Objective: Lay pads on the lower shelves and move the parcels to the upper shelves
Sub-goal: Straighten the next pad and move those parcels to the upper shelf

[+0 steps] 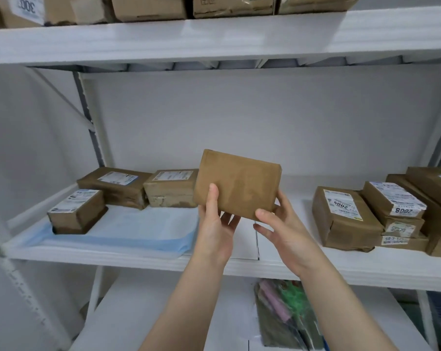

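Upper shelf (pixel 214 39): its front lip crosses the top of view. The brown cartons (pixel 148 7) on it are cut off by the frame. I take this as the destination.

Middle shelf (pixel 315 271): a blue pad (pixel 138 231) lies flat on the left half only; the right half is bare white.

Stack of labelled parcels (pixel 346 219), right: sits on the unpadded part, so I judge it must be cleared before a pad goes there.

Three parcels (pixel 77 211), left: the front one rests on the pad. For the two behind I cannot tell.

Plain parcel (pixel 237 184): in the air before the middle shelf, between the two groups, tilted, blank face toward me.

Left hand (pixel 215 224): grips its lower left corner, thumb in front. Right hand (pixel 282 231): holds the lower right corner. Holding it low leaves the top edge free to lead upward, I judge.

Hidden: any label on the parcel, and most of my fingers (pixel 261 228) behind it. The bag (pixel 285 315) on the shelf below is too blurred to identify.
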